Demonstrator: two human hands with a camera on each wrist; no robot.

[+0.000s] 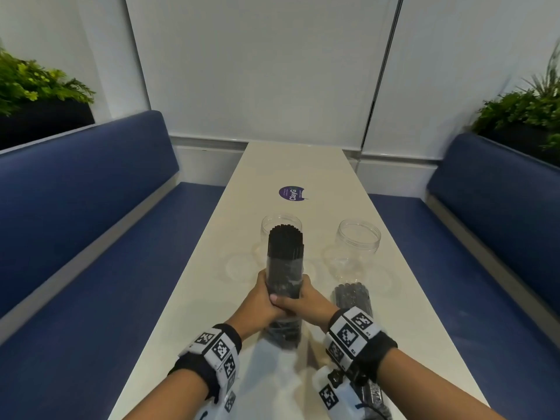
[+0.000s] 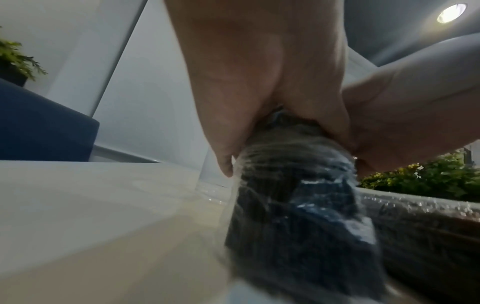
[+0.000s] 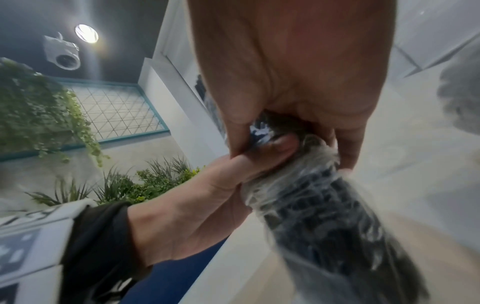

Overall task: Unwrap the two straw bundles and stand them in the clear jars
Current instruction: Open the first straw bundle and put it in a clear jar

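Where long cream worktop (image 1: 303, 165) runs between blue padded benches (image 1: 91, 189) to white wall panels, green planters (image 1: 33, 83) at both sides, purple round sticker (image 1: 291, 193) mid-surface. Left hand (image 1: 261, 301) and right hand (image 1: 306, 301) fingers (image 3: 262, 158) curled tight round black straw bundle in clear plastic wrap (image 1: 285, 268), held upright, top bare, just before left clear plastic jar (image 1: 281, 222). Right clear plastic jar (image 1: 359, 237) empty. Second wrapped black straw bundle (image 1: 353, 295) lying on worktop, partly hidden by right wrist. Bundle base blurred in wrist views.

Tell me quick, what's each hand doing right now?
Left hand: closed around the wrapped straw bundle.
Right hand: closed around the same bundle.
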